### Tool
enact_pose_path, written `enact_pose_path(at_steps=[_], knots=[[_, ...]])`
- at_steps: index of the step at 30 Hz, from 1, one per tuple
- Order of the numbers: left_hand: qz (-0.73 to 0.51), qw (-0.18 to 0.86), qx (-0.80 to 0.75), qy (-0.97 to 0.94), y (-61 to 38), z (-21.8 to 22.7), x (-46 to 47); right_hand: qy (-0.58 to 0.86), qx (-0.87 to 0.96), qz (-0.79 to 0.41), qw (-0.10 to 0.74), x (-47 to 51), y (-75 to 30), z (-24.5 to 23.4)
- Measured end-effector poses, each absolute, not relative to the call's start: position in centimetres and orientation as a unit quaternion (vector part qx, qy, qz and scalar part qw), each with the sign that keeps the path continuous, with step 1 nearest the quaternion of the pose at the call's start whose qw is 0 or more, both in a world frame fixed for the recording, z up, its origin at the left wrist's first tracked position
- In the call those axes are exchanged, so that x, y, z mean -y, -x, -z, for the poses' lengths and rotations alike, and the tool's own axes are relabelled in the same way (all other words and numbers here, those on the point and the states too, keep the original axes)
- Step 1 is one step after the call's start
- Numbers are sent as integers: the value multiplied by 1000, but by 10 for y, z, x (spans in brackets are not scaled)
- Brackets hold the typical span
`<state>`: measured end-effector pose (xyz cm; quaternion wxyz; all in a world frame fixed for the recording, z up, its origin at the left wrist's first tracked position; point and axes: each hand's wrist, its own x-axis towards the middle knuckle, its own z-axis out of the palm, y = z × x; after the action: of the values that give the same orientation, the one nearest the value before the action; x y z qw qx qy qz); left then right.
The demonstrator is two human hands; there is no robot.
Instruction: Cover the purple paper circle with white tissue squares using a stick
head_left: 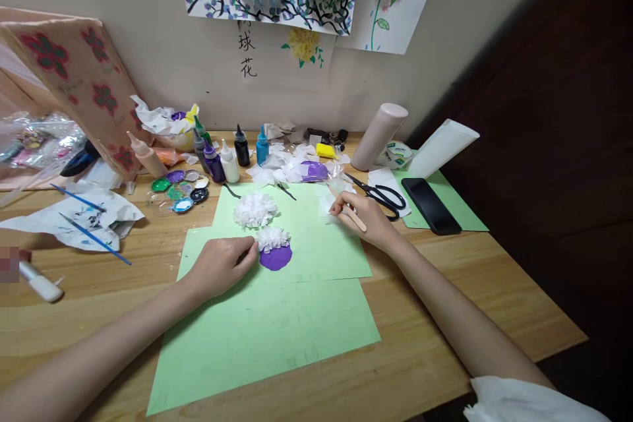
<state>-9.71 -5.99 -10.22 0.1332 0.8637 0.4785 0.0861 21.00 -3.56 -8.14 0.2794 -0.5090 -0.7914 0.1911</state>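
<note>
A purple paper circle [275, 258], half covered with white crumpled tissue bits [273, 238], lies on light green paper [277, 316]. My left hand [221, 264] rests curled beside it, fingertips touching its left edge. A finished white tissue ball [254, 209] sits just behind. My right hand [359, 214] grips a wooden stick [352, 212] and touches white tissue squares [330, 201] at the green sheet's right edge.
Black scissors [380, 196], a black phone [431, 205], a tape roll [398, 154] and a pink cylinder [378, 135] lie to the right. Paint bottles [228, 157], a palette [180, 190], more tissue scraps [287, 168] and blue brushes [93, 232] crowd the back and left. The table edge runs near right.
</note>
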Motion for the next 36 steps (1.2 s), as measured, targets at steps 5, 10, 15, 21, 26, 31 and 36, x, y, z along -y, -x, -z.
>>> enact_pose_path(at_steps=[5,10,15,21,26,31,36], knots=[[-92,131,-473,-867,98,102,60,507,753,-232,350,47,-200,72],[-92,133,-470,-868,97,101,60,425,683,-462,374,61,-167,67],[-92,145,-473,-864,96,100,61,412,689,-483,349,56,-143,93],[-93,150,-469,-866,97,101,61,437,703,-409,384,49,-138,106],[-98,154,-462,-868,97,102,60,431,695,-333,469,57,-148,103],[-99,156,-462,-867,97,100,60,391,690,-408,453,65,-157,110],[-98,150,-464,-868,97,102,59,395,686,-469,392,63,-157,115]])
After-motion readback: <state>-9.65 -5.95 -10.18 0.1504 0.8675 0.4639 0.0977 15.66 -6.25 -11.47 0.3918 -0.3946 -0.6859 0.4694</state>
